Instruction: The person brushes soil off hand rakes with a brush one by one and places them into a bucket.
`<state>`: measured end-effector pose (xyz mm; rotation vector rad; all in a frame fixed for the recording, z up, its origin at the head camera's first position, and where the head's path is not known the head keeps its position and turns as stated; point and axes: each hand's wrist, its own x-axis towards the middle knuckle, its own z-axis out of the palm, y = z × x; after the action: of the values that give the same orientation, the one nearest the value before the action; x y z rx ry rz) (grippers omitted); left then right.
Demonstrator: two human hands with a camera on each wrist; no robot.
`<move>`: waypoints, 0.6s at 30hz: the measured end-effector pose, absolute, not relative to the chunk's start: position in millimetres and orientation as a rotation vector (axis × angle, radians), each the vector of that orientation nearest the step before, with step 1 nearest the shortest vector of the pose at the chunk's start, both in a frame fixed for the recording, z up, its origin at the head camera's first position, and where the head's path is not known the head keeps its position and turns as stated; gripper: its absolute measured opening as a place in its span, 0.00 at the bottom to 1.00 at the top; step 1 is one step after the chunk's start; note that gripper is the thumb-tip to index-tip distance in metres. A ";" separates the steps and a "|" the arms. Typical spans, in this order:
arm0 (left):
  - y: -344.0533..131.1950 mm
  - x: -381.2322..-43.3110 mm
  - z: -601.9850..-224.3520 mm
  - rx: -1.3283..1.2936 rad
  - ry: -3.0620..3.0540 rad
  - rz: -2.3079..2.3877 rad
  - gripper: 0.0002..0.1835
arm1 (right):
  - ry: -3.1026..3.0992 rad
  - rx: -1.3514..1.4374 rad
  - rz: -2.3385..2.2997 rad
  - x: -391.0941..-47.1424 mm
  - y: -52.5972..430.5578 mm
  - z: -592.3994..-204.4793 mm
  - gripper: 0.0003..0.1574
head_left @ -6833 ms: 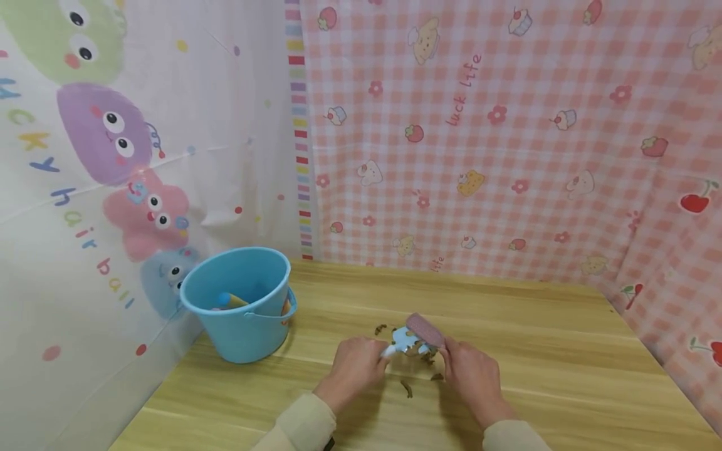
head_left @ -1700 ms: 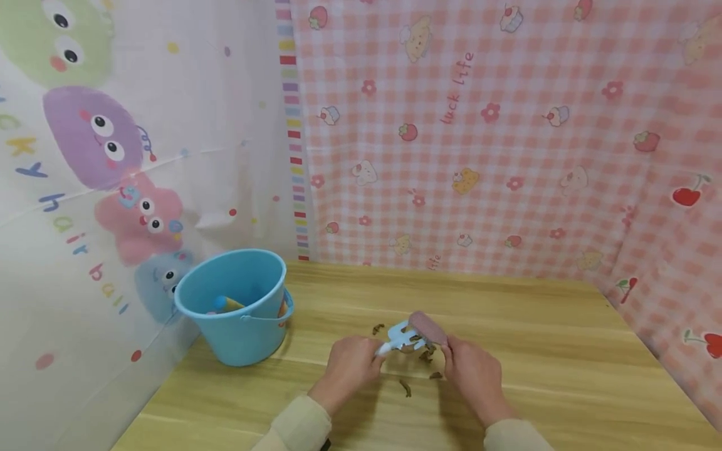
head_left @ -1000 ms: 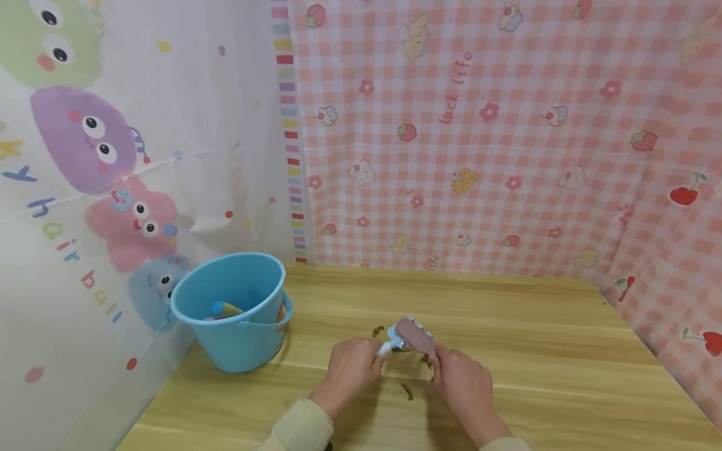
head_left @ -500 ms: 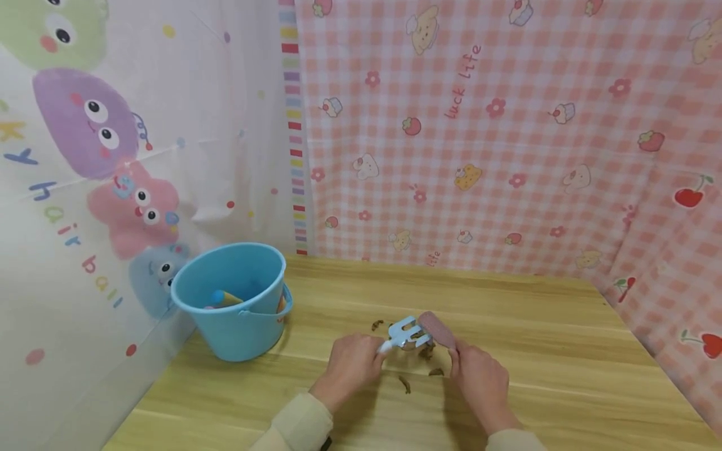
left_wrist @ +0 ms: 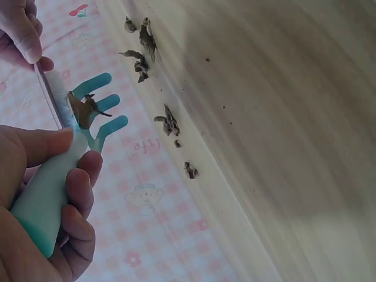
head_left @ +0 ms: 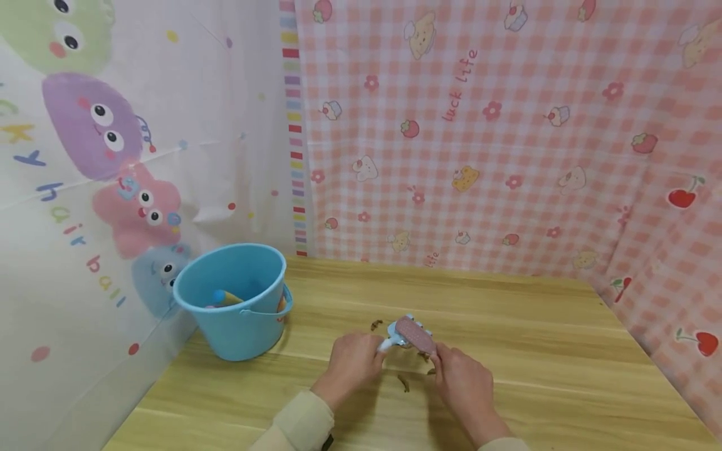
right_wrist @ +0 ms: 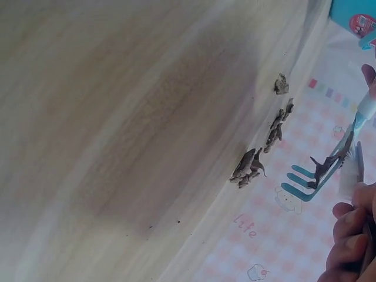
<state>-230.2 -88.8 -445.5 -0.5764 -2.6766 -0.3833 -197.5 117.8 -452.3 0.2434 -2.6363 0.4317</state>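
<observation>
My left hand (head_left: 354,363) grips the pale handle (left_wrist: 47,194) of a small light-blue garden hand fork (head_left: 393,336), held above the table. A brown shrivelled leaf (left_wrist: 83,110) clings to the base of the tines. In my right hand (head_left: 465,382) is a brush with a mauve back (head_left: 415,336), held by its handle. Its white bristles (right_wrist: 351,176) face the fork and touch it, and from above the brush back covers most of the tines. Several dried leaf bits (left_wrist: 168,120) lie on the table beneath both hands.
A light-blue bucket (head_left: 237,335) stands at the table's left, with a yellow-and-blue item (head_left: 227,297) and other things partly hidden inside. Patterned cloths (head_left: 440,150) hang behind and at both sides. The wooden table (head_left: 564,363) extends to the right.
The brush has gone back and forth across the fork. Half a second ago it was at the right of the tines; now it lies over them. The fork has stayed nearly in place.
</observation>
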 end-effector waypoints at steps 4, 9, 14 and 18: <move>-88.7 -229.8 -445.8 -0.567 -2.671 -0.380 0.24 | -2.637 0.232 0.439 -200.2 118.9 -454.4 0.07; -88.5 -228.1 -444.1 -0.567 -2.698 -0.395 0.21 | -2.654 0.203 0.461 -202.7 119.6 -456.1 0.06; -89.0 -227.2 -443.8 -0.566 -2.725 -0.401 0.20 | -2.670 0.186 0.467 -203.7 120.1 -457.2 0.06; -89.6 -226.6 -443.9 -0.562 -2.712 -0.397 0.20 | -2.668 0.179 0.463 -204.2 120.6 -457.7 0.07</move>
<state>-226.6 -89.6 -443.9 -0.5623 -2.7124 -0.3968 -204.2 120.6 -457.7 0.1787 -2.6682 0.4633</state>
